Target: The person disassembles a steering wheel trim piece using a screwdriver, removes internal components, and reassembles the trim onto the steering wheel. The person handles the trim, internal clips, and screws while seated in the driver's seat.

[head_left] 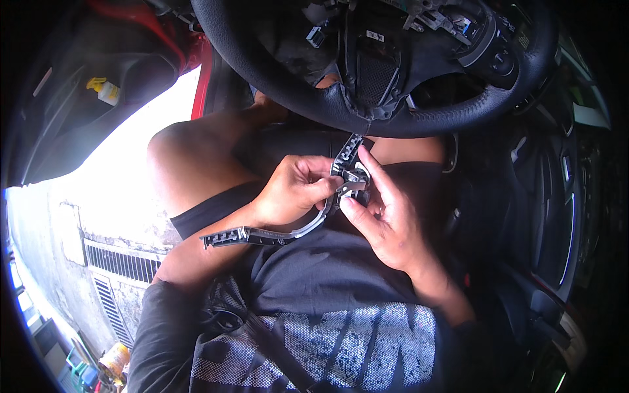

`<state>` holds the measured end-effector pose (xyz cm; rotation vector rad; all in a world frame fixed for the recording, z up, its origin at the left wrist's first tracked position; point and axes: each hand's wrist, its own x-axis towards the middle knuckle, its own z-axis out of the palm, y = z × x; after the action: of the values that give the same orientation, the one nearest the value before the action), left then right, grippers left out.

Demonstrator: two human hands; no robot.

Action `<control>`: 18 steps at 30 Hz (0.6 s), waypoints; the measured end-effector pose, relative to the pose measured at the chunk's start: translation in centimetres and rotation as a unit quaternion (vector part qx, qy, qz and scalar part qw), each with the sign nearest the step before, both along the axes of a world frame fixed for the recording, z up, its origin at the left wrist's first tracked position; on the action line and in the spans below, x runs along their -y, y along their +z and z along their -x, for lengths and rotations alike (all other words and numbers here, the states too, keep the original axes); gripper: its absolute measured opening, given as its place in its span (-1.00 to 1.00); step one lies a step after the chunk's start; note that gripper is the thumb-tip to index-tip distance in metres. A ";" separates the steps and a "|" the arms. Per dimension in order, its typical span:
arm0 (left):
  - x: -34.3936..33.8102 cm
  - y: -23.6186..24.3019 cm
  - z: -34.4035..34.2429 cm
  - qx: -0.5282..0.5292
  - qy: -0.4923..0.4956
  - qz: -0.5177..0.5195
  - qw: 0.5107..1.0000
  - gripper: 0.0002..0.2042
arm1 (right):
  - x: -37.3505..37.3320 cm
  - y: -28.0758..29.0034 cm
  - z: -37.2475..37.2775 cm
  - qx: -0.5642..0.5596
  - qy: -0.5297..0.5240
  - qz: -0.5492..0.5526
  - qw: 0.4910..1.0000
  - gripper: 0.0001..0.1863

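A long curved plastic trim piece (265, 236) lies across my lap, below the steering wheel (452, 124). Its dark and silvery back, with clip slots at both ends, faces up. My left hand (288, 190) pinches it near its middle, thumb on top. On that same part sits a small dark switch module (354, 178) with light edges. My right hand (393, 226) holds this module from the right side, thumb below and index finger stretched along it. The fingers partly hide where module and trim meet.
The wheel's centre is uncovered, showing brackets and a loose connector (316, 37). A button pad (501, 62) remains on its right spoke. At left, the open door (49, 124) holds a yellow-topped bottle (105, 92). Outside lies pavement with a drain grate (121, 260).
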<state>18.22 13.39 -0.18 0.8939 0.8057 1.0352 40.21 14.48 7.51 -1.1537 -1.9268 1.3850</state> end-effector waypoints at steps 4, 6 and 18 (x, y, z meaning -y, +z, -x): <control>0.1 -0.1 -0.3 0.045 -0.004 -0.015 0.999 -0.78 | 0.2 1.3 0.4 0.021 0.004 -0.005 1.000 -0.05; 0.2 0.3 -0.3 0.045 -0.002 -0.007 0.999 -0.78 | 0.6 1.0 0.6 0.017 -0.004 -0.056 0.998 -0.04; 0.0 0.6 0.3 0.100 -0.037 0.012 0.994 -0.74 | 0.2 2.7 1.0 0.072 0.030 -0.127 0.989 -0.04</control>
<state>17.91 13.38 0.46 0.7807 0.6121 1.0295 39.16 14.23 10.20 -1.1040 -2.1819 1.0702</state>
